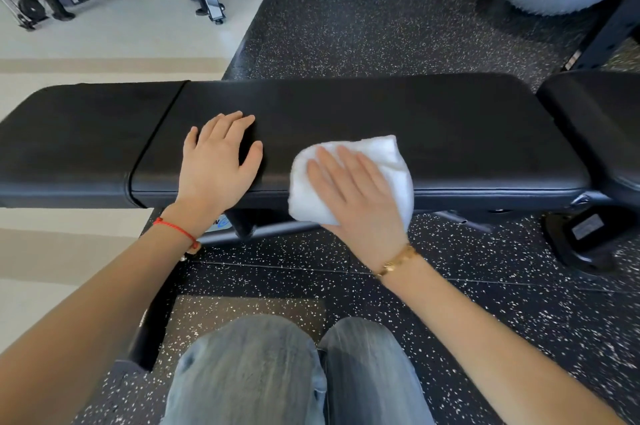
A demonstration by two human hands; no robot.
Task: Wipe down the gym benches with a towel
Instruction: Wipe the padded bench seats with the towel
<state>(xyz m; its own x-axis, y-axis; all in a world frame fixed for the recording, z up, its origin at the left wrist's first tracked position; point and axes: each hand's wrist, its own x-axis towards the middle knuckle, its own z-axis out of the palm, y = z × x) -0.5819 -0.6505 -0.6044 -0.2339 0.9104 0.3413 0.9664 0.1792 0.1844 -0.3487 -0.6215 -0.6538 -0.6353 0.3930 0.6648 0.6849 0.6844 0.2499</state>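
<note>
Right hand (356, 196): fingers spread flat, pressing towel (374, 161) onto counter (450, 133) to wipe.
Left hand (218, 161): fingers spread, bracing beside towel.

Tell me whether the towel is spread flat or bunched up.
Bunched. The towel is a thick wad under the right hand, near the bench pad's front edge.

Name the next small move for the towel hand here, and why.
Probably slide the right hand with the towel rightward along the bench pad: the towel lies flat at the pad's near edge, the left hand braces beside it, and bare pad stretches to the right.
</note>
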